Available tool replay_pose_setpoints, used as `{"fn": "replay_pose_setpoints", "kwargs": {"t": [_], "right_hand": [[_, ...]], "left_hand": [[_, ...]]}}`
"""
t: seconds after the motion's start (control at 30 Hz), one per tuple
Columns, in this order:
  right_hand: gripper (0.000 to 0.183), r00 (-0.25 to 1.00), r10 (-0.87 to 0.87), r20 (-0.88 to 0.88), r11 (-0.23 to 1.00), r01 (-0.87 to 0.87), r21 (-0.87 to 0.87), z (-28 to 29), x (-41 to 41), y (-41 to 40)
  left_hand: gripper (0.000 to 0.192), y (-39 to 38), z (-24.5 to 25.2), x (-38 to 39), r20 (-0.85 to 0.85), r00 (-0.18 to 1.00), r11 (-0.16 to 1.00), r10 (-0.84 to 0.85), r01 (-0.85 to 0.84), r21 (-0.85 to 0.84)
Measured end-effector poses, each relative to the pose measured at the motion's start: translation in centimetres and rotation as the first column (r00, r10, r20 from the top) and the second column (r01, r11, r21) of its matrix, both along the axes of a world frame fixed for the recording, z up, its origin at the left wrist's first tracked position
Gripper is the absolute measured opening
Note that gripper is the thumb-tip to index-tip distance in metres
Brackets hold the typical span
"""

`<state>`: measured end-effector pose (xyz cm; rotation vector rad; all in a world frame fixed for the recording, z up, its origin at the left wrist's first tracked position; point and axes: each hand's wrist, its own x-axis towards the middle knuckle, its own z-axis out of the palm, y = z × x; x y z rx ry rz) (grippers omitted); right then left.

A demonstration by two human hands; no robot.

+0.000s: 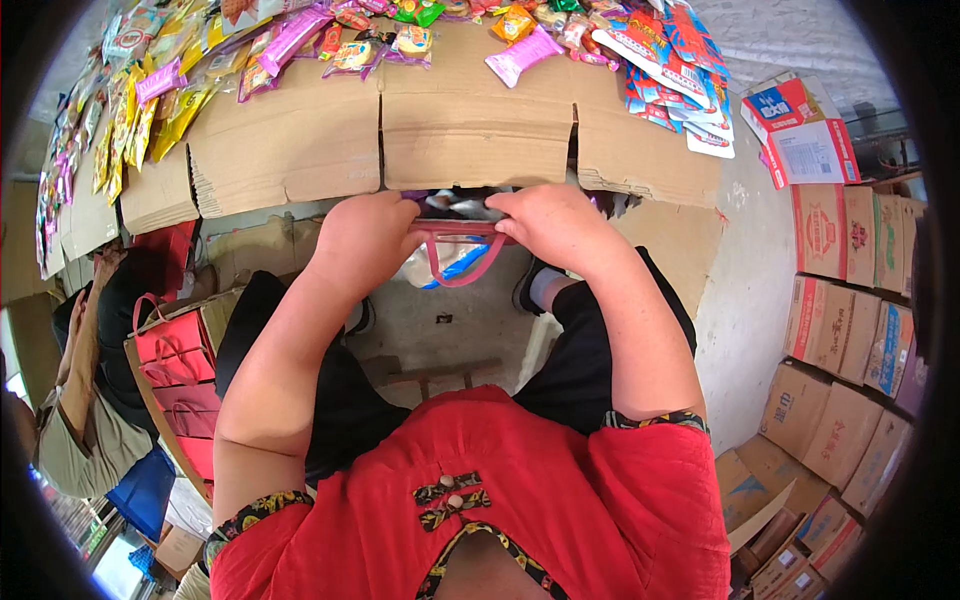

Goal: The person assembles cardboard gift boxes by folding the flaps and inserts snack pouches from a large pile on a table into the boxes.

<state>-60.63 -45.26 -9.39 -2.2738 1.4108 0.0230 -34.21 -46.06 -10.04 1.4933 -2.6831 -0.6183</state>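
Observation:
My left hand and my right hand pinch opposite ends of the rim of a dark red gift bag just below the edge of the cardboard-covered table. A pink-red strap handle hangs from the bag's near side. Dark and white packages show in its mouth, though what they are cannot be told. Below it is a white and blue plastic item, partly hidden. Above my hands, wrapped snacks and a pink-wrapped snack lie on the cardboard.
Yellow snack packets cover the table's left; red, blue and white packets pile at its right. A carton of red bags stands left of my legs. A co-worker sits farther left. Stacked cardboard cartons line the right.

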Motion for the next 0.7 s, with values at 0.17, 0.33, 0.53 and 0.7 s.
{"fn": "replay_pose_setpoints", "kwargs": {"t": [0.17,0.33,0.53,0.7], "right_hand": [[0.029,1.0,-0.02,0.012,0.995,0.019,0.097,-0.1,-0.7,0.0],[0.029,0.99,-0.044,-0.137,0.978,0.07,0.196,0.5,-2.6,0.6],[0.033,0.982,0.024,-0.185,0.944,0.039,0.328,0.3,-2.0,0.4],[0.032,0.982,0.039,-0.183,0.944,0.024,0.328,-0.3,-2.0,0.3]], "left_hand": [[0.014,0.4,-0.9,0.8,0.183,0.981,0.998,-0.063,0.061,0.019],[0.008,0.4,-1.6,1.6,0.204,0.974,0.994,-0.099,0.104,-0.017],[0.009,0.4,-2.3,1.5,0.179,0.965,0.982,-0.19,0.187,0.033],[0.015,0.6,-3.4,1.6,0.101,0.977,0.982,-0.188,0.188,0.017]]}}
